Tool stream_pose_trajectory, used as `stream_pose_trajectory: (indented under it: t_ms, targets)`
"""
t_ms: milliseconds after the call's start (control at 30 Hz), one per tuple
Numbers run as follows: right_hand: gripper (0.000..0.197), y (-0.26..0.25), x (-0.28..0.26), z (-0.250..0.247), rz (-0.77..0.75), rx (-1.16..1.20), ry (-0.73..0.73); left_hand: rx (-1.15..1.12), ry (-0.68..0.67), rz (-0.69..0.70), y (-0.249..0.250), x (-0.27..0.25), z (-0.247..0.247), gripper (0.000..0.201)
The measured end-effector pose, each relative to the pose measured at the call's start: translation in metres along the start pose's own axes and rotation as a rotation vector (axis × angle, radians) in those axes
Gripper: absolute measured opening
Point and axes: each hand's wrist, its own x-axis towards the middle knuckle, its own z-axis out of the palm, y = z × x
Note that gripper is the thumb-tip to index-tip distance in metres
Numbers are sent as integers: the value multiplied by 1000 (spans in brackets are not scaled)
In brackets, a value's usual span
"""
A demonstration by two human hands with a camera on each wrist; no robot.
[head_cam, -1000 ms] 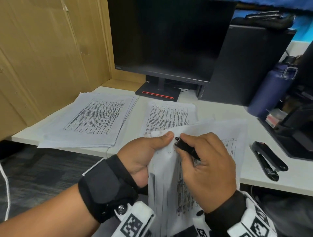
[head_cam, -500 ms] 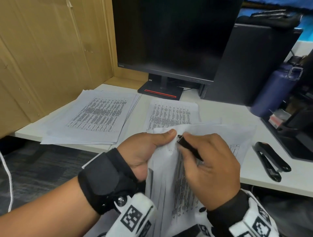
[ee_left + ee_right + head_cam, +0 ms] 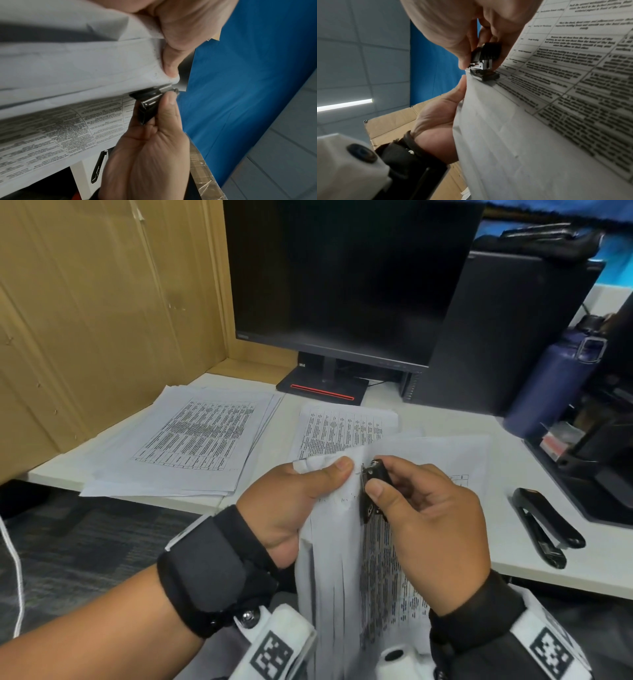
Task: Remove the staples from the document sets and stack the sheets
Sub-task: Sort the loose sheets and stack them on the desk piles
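While the left hand (image 3: 294,508) pinches the stapled document set (image 3: 346,559) by its top corner above the table (image 3: 445,422) edge, squeeze the staple remover (image 3: 375,491) pinched in the right hand (image 3: 431,529) fully, then lift straight off, avoiding tears.

My left hand (image 3: 294,508) is pinching a document set (image 3: 342,559) of thin matt white paper, creased and soft at the corner under my thumb. Between the fingers (image 3: 376,491) of my right hand (image 3: 435,529), the staple remover (image 3: 375,474) is showing glossy black plastic and bright bare metal at its tip. Beyond my fingers, the table (image 3: 428,422) is looking smooth, matt white, and to their right a stapler (image 3: 544,525) is shining in glossy black plastic.
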Motion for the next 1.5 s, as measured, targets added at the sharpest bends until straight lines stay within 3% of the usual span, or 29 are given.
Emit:
stream_pose_trajectory:
  t_ms: [333, 467, 600, 733, 867, 1000, 1100, 1200, 1300, 1400, 1433, 1500]
  targets:
    - [23, 1, 6, -2, 130, 139, -60, -21, -48, -53, 1, 4, -5, 35]
    - [26, 2, 7, -2, 80, 80, -64, 3, 4, -57, -1, 10, -11, 48]
    - [30, 9, 12, -6, 82, 5, -60, 63, 109, -91, 0, 13, -18, 41]
    - [28, 20, 33, -33, 116, -43, 68, 10, 211, -104, 16, 19, -34, 64]
    - [21, 45, 60, -76, 237, -312, 223, -57, 218, -187, 37, 21, -42, 43]
    - [18, 71, 64, -99, 421, -708, -10, -96, 158, -206, 45, 18, -42, 41]
    - [17, 78, 64, -99, 457, -921, -159, -119, 160, -235, 47, 18, -42, 46]
    - [17, 82, 67, -102, 442, -1051, -212, -123, 112, -252, 48, 15, -40, 49]
    - [10, 68, 68, -102, 299, -1050, -70, -83, 89, -215, 44, 16, -40, 48]
    - [7, 26, 58, -85, -132, -933, 120, -4, 124, -139, 39, 17, -39, 48]
    - [7, 8, 51, -72, -277, -857, 105, 32, 125, -109, 37, 17, -37, 47]
    - [8, -16, 39, -42, -453, -721, -66, 76, 99, -67, 32, 15, -31, 46]
